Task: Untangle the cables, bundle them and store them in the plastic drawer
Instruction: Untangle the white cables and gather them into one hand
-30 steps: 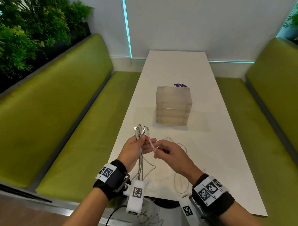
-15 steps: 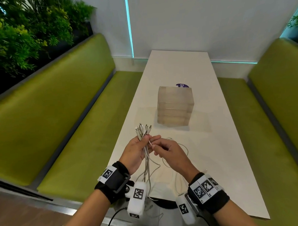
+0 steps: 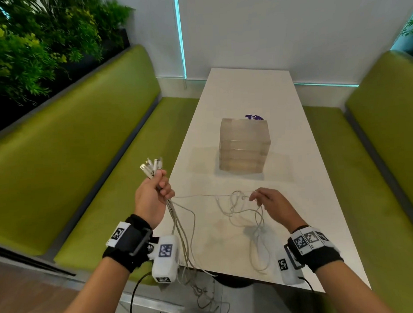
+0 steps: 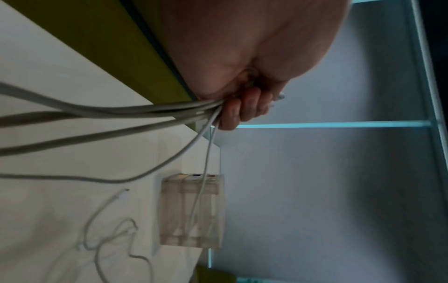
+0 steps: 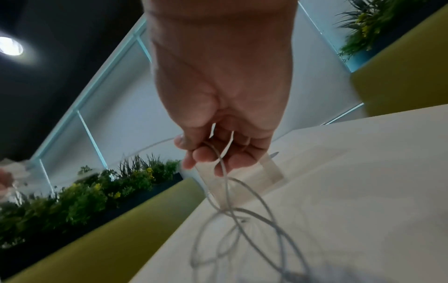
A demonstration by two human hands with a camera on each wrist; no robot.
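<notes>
Head view: untangling step. Left hand (image 3: pixel 153 195) grips cable ends (image 3: pixel 152 166); right hand (image 3: pixel 270 204) pinches tangled loop (image 3: pixel 240 203) near plastic drawer (image 3: pixel 244 148). Next: draw loop free.

Translucent frosted plastic drawer (image 3: pixel 244 145), smooth matt white table (image 3: pixel 307 199), rubbery white cables (image 3: pixel 247 213)

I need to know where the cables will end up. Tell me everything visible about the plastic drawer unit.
The drawer unit is a small, cube-like box of frosted translucent plastic with stacked drawers, all shut. It stands upright on the white table, beyond both hands, with nothing touching it but the table. A purple sticker lies just behind it. The left wrist view shows small coloured marks along one edge.
</notes>
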